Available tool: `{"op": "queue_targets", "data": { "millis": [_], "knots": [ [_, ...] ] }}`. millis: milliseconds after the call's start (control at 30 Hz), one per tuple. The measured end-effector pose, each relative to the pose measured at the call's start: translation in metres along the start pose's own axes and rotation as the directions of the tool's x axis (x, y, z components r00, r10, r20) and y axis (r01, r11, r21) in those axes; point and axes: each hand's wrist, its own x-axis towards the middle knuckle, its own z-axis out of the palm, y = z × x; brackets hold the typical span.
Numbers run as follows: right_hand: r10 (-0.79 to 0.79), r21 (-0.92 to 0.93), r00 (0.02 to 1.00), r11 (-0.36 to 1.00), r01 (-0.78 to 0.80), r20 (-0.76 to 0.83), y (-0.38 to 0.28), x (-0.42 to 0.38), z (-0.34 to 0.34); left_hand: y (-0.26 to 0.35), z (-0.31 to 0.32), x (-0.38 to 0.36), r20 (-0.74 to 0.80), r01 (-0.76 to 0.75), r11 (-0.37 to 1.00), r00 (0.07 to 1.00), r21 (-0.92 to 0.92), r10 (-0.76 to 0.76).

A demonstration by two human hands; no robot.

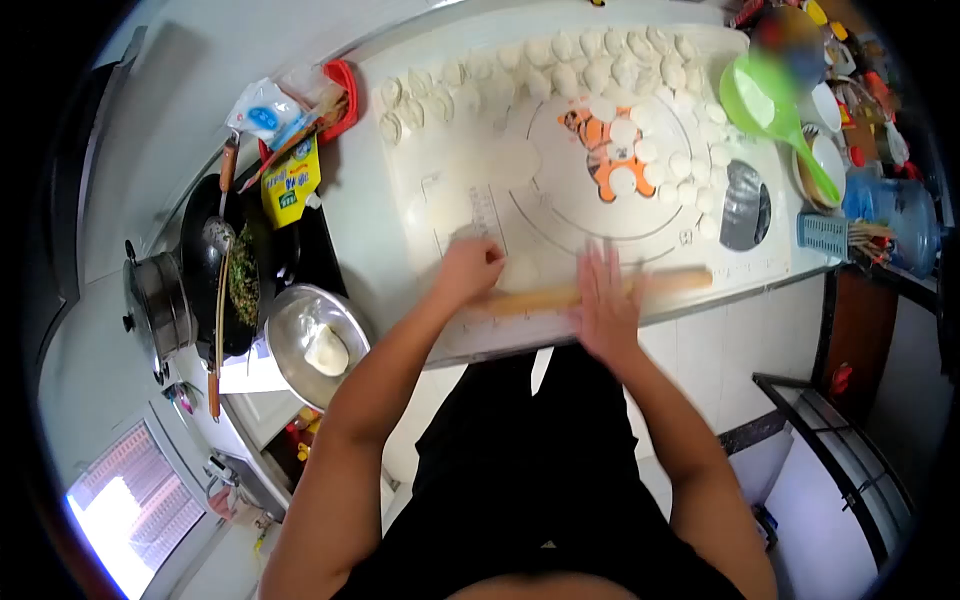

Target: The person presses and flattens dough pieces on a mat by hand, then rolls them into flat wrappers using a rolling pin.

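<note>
My right hand [605,300] lies flat with fingers stretched over a wooden rolling pin [675,282] near the mat's front edge. Beside the pin's left end, my left hand [470,268] is curled closed; what its fingers hold, if anything, is hidden. A pale, faint round of dough [518,268] seems to lie between the hands. The floured white mat [560,215] has printed circles and a tiger figure. Several small flattened dough pieces [680,165] lie at its right. Rows of filled dumplings [565,78] line its far side.
At left stand a metal bowl [290,340] with a lump of dough [326,352], a wok [200,260] with chopped green filling [243,280], and a yellow packet [290,185]. A green ladle-like scoop [765,105] and a blue basket [824,237] stand at right.
</note>
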Motion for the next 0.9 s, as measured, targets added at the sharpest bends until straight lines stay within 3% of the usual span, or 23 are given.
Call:
{"op": "queue_targets", "data": {
  "millis": [33, 133, 267, 333, 367, 433, 467, 533, 567, 633, 667, 733, 767, 800, 833, 900],
  "knots": [
    [0.006, 0.008, 1.000, 1.000, -0.006, 0.012, -0.002, 0.009, 0.001, 0.006, 0.000, -0.006, 0.013, 0.008, 1.000, 1.000, 0.002, -0.008],
    [-0.030, -0.038, 0.978, 0.999, 0.022, -0.206, 0.011, 0.085, 0.012, 0.033, -0.006, 0.008, -0.057, -0.071, 0.993, 0.996, 0.091, 0.076],
    [-0.027, 0.022, 0.995, 0.999, 0.029, -0.093, 0.003, 0.016, -0.002, 0.010, -0.003, 0.003, -0.059, -0.050, 0.978, 0.996, 0.203, 0.063],
    [0.000, 0.041, 0.999, 0.999, -0.002, 0.044, -0.005, -0.010, -0.009, 0.002, -0.006, -0.011, -0.038, 0.144, 0.974, 0.987, -0.176, -0.153],
    [0.006, 0.053, 0.998, 0.999, -0.009, 0.060, -0.006, -0.006, -0.003, 0.000, -0.004, -0.016, -0.023, 0.158, 0.973, 0.986, -0.170, -0.165],
    [-0.025, 0.023, 0.991, 0.999, 0.028, -0.129, 0.005, 0.052, 0.012, 0.010, -0.008, -0.005, -0.032, -0.035, 0.999, 0.999, -0.007, 0.034],
    [-0.049, -0.036, 0.968, 0.998, 0.041, -0.246, 0.009, 0.081, 0.015, 0.013, -0.009, -0.003, -0.032, -0.035, 0.999, 0.999, 0.001, 0.035],
    [-0.033, -0.022, 0.983, 0.999, 0.029, -0.180, 0.007, 0.050, 0.014, 0.018, -0.008, 0.010, -0.007, -0.069, 0.974, 0.997, 0.216, 0.073],
    [-0.027, -0.002, 0.995, 1.000, 0.027, -0.101, 0.004, 0.026, 0.011, 0.016, -0.007, 0.008, -0.010, -0.076, 0.975, 0.997, 0.211, 0.080],
    [0.030, 0.046, 0.989, 0.998, -0.037, 0.144, -0.009, -0.014, -0.010, 0.002, -0.008, -0.006, -0.114, 0.020, 0.999, 0.993, 0.036, -0.015],
    [0.018, 0.040, 0.992, 0.999, -0.023, 0.122, -0.008, -0.012, -0.009, -0.003, -0.008, -0.010, -0.108, 0.032, 0.999, 0.994, 0.039, -0.028],
    [0.021, 0.043, 0.993, 0.999, -0.026, 0.116, -0.003, 0.011, 0.000, -0.004, -0.007, -0.017, -0.072, 0.139, 0.970, 0.985, -0.197, -0.156],
    [0.001, 0.041, 1.000, 0.999, -0.001, -0.006, 0.002, 0.045, 0.008, 0.002, -0.008, -0.010, -0.079, 0.136, 0.971, 0.985, -0.195, -0.154],
    [-0.019, 0.041, 0.992, 0.999, 0.025, -0.124, 0.003, 0.062, 0.012, 0.007, -0.008, -0.006, -0.106, 0.052, 0.997, 0.993, -0.060, -0.058],
    [-0.015, 0.049, 0.993, 0.999, 0.021, -0.121, 0.000, 0.057, 0.014, 0.010, -0.009, -0.007, -0.111, -0.030, 0.996, 0.993, 0.079, 0.039],
    [-0.029, 0.059, 0.997, 0.998, 0.033, -0.072, 0.004, 0.047, 0.016, 0.017, -0.015, -0.003, -0.045, 0.012, 0.990, 0.999, 0.137, -0.006]
  ]
}}
